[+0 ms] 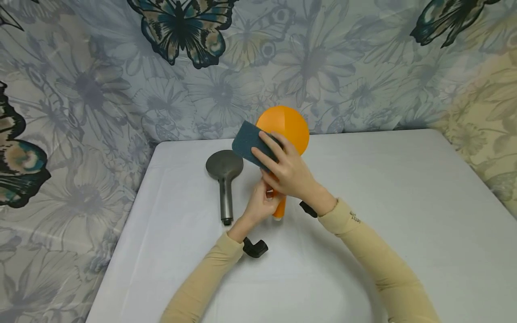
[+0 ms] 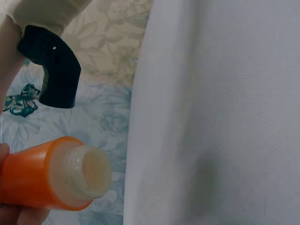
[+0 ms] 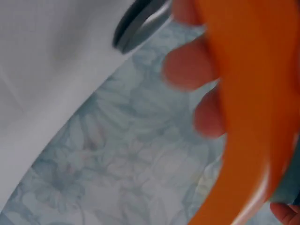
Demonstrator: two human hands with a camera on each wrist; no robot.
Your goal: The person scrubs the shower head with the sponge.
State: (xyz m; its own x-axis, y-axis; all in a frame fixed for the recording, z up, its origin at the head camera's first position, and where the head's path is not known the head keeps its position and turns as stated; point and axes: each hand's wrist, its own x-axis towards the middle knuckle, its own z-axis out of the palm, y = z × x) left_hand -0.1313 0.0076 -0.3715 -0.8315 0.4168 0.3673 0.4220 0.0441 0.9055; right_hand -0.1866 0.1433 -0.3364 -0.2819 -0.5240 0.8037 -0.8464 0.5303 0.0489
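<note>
An orange shower head (image 1: pixel 296 128) is held up over the table, its round head at the top and its handle pointing down. My left hand (image 1: pixel 258 204) grips the handle; in the left wrist view the pale end fitting (image 2: pixel 89 171) sticks out past the fingers. With my right hand (image 1: pixel 294 172) I hold a dark teal sponge (image 1: pixel 247 142), fingers spread over its face, overlapping the orange head. The right wrist view shows the orange shower head (image 3: pixel 255 89) close up, with fingertips (image 3: pixel 190 65) around it and the sponge's edge (image 3: pixel 285 187) beyond.
A dark grey shower head (image 1: pixel 224 166) lies on the white table (image 1: pixel 404 188), left of my hands. Black curved mounts (image 1: pixel 255 248) show at both wrists. Behind the table hangs a floral wall covering with butterflies (image 1: pixel 181 27).
</note>
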